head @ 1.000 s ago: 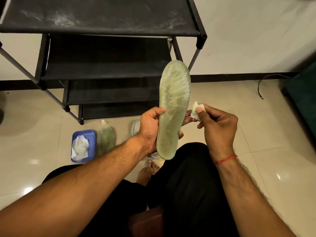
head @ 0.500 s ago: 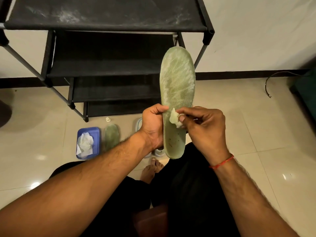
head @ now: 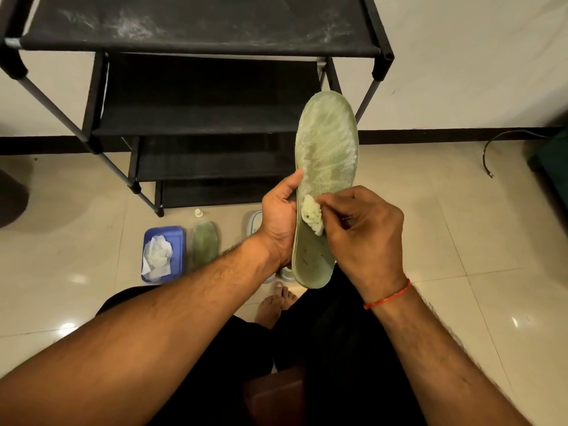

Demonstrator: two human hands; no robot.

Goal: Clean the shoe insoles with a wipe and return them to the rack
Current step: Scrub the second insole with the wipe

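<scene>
A pale green insole [head: 326, 155] stands upright in front of me, toe end up. My left hand [head: 279, 221] grips its left edge near the middle, thumb on the front face. My right hand [head: 364, 229] pinches a crumpled white wipe [head: 313, 218] and presses it against the insole's lower middle. Small dark specks mark the heel area. A second green insole [head: 204, 244] lies flat on the floor below the black shoe rack [head: 196, 38].
A blue tray [head: 179, 241] with used white wipes lies on the tiled floor left of the floor insole. A small white bottle cap [head: 199, 213] and a white container [head: 253, 224] sit near the rack's foot. A cable [head: 491, 152] trails along the right wall. My bare foot [head: 275, 305] rests below.
My right hand brought the wipe from beside the insole's right edge onto its face and moved it slightly down. The insole stays held upright in my left hand.
</scene>
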